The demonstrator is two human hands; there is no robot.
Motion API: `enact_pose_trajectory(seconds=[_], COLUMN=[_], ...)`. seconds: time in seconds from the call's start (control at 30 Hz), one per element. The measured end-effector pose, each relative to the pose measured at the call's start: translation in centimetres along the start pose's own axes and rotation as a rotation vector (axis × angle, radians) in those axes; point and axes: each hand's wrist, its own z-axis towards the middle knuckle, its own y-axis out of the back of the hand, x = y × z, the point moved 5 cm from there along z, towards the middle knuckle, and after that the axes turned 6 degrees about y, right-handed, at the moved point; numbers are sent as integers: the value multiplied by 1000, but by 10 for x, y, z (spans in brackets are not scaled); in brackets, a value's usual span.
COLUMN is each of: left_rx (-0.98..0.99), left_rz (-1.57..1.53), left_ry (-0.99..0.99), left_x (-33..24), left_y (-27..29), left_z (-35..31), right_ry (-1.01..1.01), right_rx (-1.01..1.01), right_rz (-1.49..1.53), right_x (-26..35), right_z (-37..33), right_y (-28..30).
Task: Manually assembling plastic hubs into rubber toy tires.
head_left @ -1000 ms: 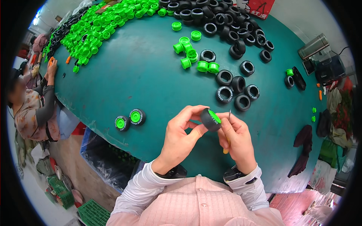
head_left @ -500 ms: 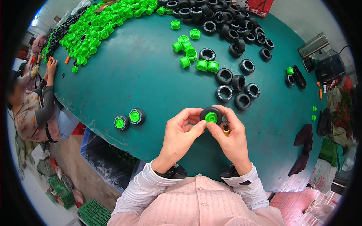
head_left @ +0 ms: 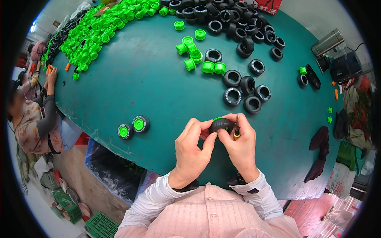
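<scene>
Both my hands meet over the near edge of a teal table [head_left: 151,87]. Between them is a small black toy tyre with a green hub inside [head_left: 220,125]. My left hand [head_left: 193,148] pinches its left side with thumb and fingers. My right hand [head_left: 239,144] grips its right side and also holds a thin tool with a yellow handle [head_left: 236,133] upright between its fingers. Most of the green hub is hidden by the tyre and my fingers.
Two finished green-hubbed wheels [head_left: 134,127] lie left of my hands. Loose black tyres [head_left: 244,89] and green hubs [head_left: 198,59] lie beyond, with big heaps of each along the far edge. Another person [head_left: 33,119] sits at the table's left side.
The tyre has been turned in my fingers: its green hub faced up half a second ago, now mostly black tread shows. Both hands stayed in place.
</scene>
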Motion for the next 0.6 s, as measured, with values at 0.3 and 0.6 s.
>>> enact_pose_trajectory(seconds=[0.3, 0.6], left_rx=[-80, -197], left_rz=[86, 173], left_ry=[-115, -151], left_x=[-6, -9], left_y=[3, -1], left_z=[-4, -10], right_ry=[131, 247], right_rx=[-90, -232], right_rz=[-165, -259], right_x=[11, 17], right_z=[-6, -9], right_y=[-6, -9])
